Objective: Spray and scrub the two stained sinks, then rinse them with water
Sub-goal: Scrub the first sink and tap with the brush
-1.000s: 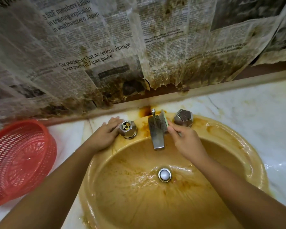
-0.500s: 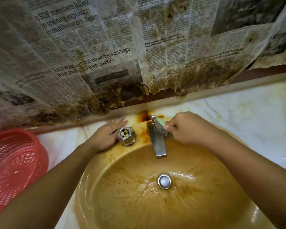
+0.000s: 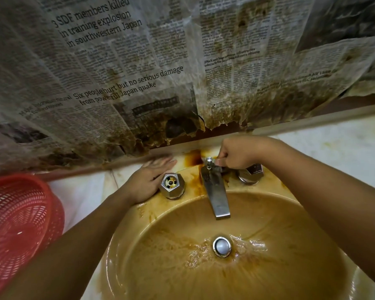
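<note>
Brown-stained sink (image 3: 290, 213) sits dead centre. R hand (image 3: 236, 154) at 12 o'clock, fingers curled round a mostly hidden pad (image 3: 224, 169) behind the faucet (image 3: 217, 191); L hand (image 3: 147, 180) flat on the rim at 10. Imo short firm strokes round the base, then rust patch (image 3: 193, 158) at 11.

Pale marble counter (image 3: 344, 152) holds the stained sink (image 3: 268, 213); red basket (image 3: 20, 224) at left.
</note>
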The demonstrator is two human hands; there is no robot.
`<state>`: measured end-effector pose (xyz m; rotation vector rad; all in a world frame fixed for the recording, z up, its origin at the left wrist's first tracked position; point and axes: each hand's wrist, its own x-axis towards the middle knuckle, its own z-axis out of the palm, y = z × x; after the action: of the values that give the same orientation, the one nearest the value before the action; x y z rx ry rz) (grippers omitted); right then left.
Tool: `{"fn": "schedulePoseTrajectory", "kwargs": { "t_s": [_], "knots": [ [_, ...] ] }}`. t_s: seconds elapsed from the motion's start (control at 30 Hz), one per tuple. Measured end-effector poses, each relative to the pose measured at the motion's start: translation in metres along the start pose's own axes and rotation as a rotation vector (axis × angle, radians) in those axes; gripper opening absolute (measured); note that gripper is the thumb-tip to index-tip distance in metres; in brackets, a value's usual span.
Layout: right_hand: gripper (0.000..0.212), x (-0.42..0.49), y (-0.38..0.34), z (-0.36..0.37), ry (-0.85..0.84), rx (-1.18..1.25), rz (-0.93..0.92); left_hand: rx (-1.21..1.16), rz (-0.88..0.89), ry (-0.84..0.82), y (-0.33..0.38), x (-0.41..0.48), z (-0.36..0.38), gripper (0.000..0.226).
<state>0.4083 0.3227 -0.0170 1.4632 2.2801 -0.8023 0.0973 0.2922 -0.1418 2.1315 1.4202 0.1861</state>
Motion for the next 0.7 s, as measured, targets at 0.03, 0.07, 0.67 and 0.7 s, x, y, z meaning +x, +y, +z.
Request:
{"fn": "schedulePoseTrajectory", "kwargs": {
  "t_s": [0.03, 0.07, 0.67, 0.7],
  "knots": [
    [0.048, -0.002, 0.003, -0.003, -0.024, 0.007, 0.012, 0.004, 0.006, 0.001, 0.000, 0.000, 0.000, 0.051],
    [0.046, -0.005, 0.007, -0.005, -0.045, 0.018, 0.030, 0.009, 0.012, 0.004, -0.001, 0.001, 0.001, 0.051],
    [0.028, -0.048, -0.046, 0.054, 0.150, -0.473, 0.247, 0.015, -0.001, 0.027, -0.001, 0.001, 0.006, 0.056],
    [0.029, -0.049, -0.046, 0.057, 0.153, -0.470, 0.247, 0.015, -0.001, 0.030, -0.002, 0.001, 0.007, 0.056]
  ]
}}
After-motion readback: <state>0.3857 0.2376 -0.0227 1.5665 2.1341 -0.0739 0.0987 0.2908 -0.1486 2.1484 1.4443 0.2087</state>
